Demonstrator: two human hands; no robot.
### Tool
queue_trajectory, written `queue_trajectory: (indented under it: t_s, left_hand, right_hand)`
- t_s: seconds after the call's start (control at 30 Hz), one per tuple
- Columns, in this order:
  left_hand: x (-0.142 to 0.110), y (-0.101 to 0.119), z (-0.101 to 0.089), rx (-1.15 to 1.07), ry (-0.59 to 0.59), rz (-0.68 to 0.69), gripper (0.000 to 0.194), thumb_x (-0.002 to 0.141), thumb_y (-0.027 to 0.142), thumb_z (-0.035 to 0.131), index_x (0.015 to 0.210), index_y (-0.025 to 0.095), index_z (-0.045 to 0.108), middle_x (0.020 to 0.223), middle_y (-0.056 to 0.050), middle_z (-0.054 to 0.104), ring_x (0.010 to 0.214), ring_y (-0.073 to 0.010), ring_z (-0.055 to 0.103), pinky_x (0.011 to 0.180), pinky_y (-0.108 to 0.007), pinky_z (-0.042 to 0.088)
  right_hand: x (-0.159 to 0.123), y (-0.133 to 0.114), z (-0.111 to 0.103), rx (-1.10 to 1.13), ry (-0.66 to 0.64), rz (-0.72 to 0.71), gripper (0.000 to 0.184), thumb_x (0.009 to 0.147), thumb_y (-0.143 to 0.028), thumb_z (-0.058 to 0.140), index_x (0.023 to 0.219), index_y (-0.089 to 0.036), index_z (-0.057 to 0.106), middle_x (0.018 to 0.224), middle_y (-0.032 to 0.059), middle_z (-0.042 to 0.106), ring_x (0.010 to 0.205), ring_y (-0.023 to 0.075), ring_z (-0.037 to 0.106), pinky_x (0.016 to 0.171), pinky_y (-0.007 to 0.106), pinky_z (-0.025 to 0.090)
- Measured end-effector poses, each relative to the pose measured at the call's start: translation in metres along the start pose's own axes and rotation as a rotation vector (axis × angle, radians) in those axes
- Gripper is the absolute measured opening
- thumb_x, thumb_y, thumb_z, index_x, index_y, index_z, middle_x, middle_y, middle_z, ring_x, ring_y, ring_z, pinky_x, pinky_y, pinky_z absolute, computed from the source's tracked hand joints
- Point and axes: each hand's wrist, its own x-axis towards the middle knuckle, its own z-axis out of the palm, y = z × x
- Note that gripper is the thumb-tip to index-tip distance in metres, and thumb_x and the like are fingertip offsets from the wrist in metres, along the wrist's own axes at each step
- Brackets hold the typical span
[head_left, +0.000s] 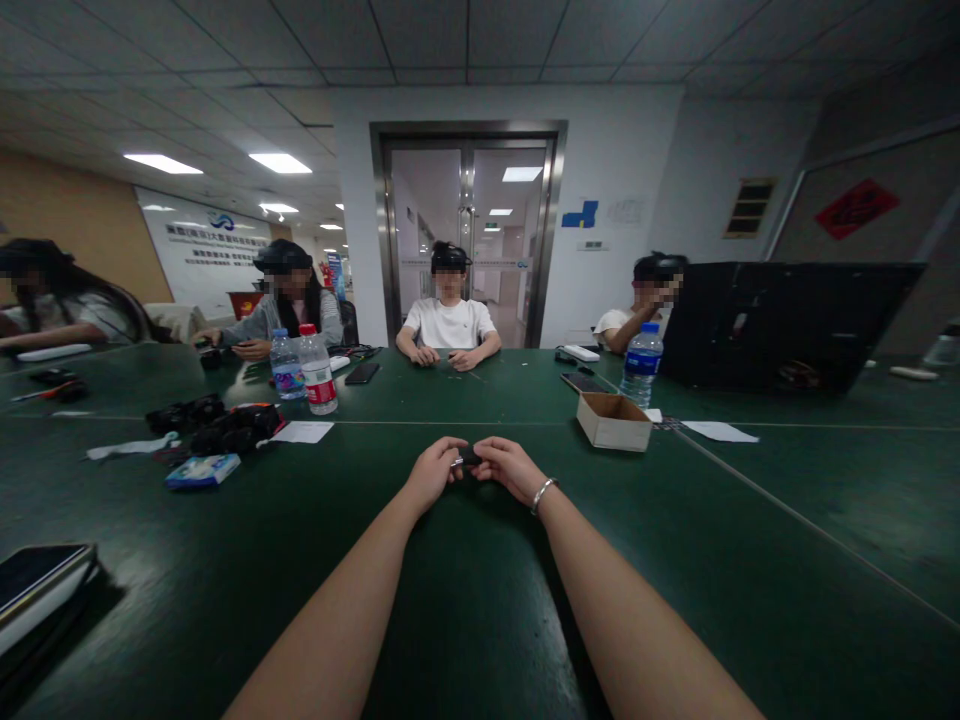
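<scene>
My left hand (435,474) and my right hand (511,470) meet over the middle of the green table (465,570). Between their fingertips is a small black object (469,455) with a shiny metallic end on its left side; its exact kind is too small to make out. The fingers of both hands are closed on it, the left at the metallic end, the right at the dark end. A silver bracelet (543,496) circles my right wrist. Nearest to the right hand stands an open cardboard box (613,430).
Left are a tissue pack (202,471), black gear (232,428), paper (304,432) and two bottles (318,375). A phone (41,580) lies at near left. Another bottle (641,365) and a large black case (780,325) stand right. Several people sit around the table.
</scene>
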Motion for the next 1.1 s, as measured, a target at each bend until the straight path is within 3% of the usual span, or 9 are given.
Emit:
queue_trajectory:
  t_s: [0.1,0.23,0.37,0.53,0.63,0.73,0.9,1.0,1.1]
  left_hand:
    - [0.001,-0.002,0.000,-0.004,0.009,0.011,0.033,0.081,0.035,0.037,0.097,0.014,0.057,0.059,0.000,0.050,0.048,-0.0091,0.043,0.047,-0.019,0.033]
    - [0.002,-0.004,-0.001,0.014,0.024,-0.003,0.029,0.074,0.025,0.044,0.099,0.016,0.057,0.067,0.000,0.053,0.052,-0.0086,0.045,0.048,-0.019,0.033]
    - [0.001,-0.001,-0.001,0.011,0.002,-0.002,0.030,0.079,0.030,0.038,0.095,0.013,0.058,0.063,-0.001,0.052,0.051,-0.0093,0.044,0.048,-0.019,0.033]
    - [0.000,0.001,0.000,0.049,-0.002,0.011,0.028,0.074,0.025,0.045,0.097,0.016,0.057,0.068,0.000,0.053,0.054,-0.0095,0.046,0.051,-0.019,0.036]
    - [0.001,-0.004,-0.001,0.091,0.059,0.029,0.024,0.076,0.025,0.042,0.094,0.016,0.056,0.061,0.001,0.050,0.052,-0.0103,0.045,0.051,-0.020,0.035]
    - [-0.002,-0.006,-0.001,0.186,0.154,0.068,0.019,0.079,0.031,0.043,0.087,0.018,0.054,0.064,0.001,0.051,0.056,-0.0115,0.047,0.053,-0.021,0.034]
    - [-0.018,0.007,0.005,0.361,0.163,0.153,0.019,0.077,0.038,0.052,0.078,0.019,0.053,0.069,0.000,0.053,0.061,-0.0131,0.047,0.056,-0.023,0.032]
    - [-0.026,0.012,0.010,0.389,0.107,0.157,0.025,0.074,0.044,0.056,0.077,0.019,0.053,0.066,0.001,0.052,0.059,-0.0130,0.046,0.055,-0.023,0.031]
    - [-0.030,0.010,0.012,0.340,0.082,0.112,0.029,0.071,0.047,0.059,0.073,0.019,0.051,0.064,0.002,0.051,0.059,-0.0130,0.047,0.055,-0.022,0.032]
  right_hand:
    - [0.000,0.001,-0.001,0.006,-0.005,-0.005,0.004,0.078,-0.011,0.062,0.077,-0.009,0.058,0.061,0.0070,0.062,0.052,0.0118,0.061,0.049,0.016,0.052]
    - [0.000,0.000,0.000,0.006,0.004,-0.002,0.005,0.076,-0.012,0.064,0.077,-0.010,0.059,0.063,0.0064,0.062,0.053,0.0119,0.061,0.048,0.017,0.052]
    - [0.000,-0.001,0.000,0.002,0.004,-0.002,0.007,0.075,-0.012,0.065,0.077,-0.010,0.059,0.062,0.0059,0.061,0.053,0.0124,0.061,0.048,0.018,0.052]
    - [0.000,0.000,0.000,-0.028,0.004,-0.018,0.013,0.073,-0.014,0.065,0.084,-0.012,0.058,0.065,0.0050,0.062,0.056,0.0124,0.061,0.051,0.018,0.051]
    - [0.000,0.003,0.002,-0.181,-0.024,-0.106,0.023,0.070,-0.015,0.066,0.091,-0.015,0.058,0.065,-0.0001,0.060,0.058,0.0114,0.060,0.056,0.020,0.049]
    - [-0.003,0.006,0.008,-0.484,-0.020,-0.199,0.021,0.068,-0.014,0.064,0.089,-0.015,0.060,0.063,-0.0026,0.058,0.058,0.0110,0.056,0.058,0.022,0.046]
    - [-0.018,0.001,0.020,-0.929,0.149,-0.369,0.014,0.060,-0.012,0.069,0.071,-0.018,0.063,0.070,0.0007,0.060,0.071,0.0171,0.055,0.067,0.027,0.043]
    - [-0.027,0.003,0.028,-0.956,0.145,-0.389,0.016,0.060,-0.008,0.065,0.072,-0.018,0.062,0.073,0.0017,0.061,0.071,0.0174,0.056,0.065,0.026,0.044]
    - [-0.031,0.010,0.035,-0.768,0.131,-0.257,0.028,0.064,-0.008,0.061,0.090,-0.018,0.059,0.072,-0.0002,0.060,0.054,0.0124,0.055,0.048,0.021,0.044]
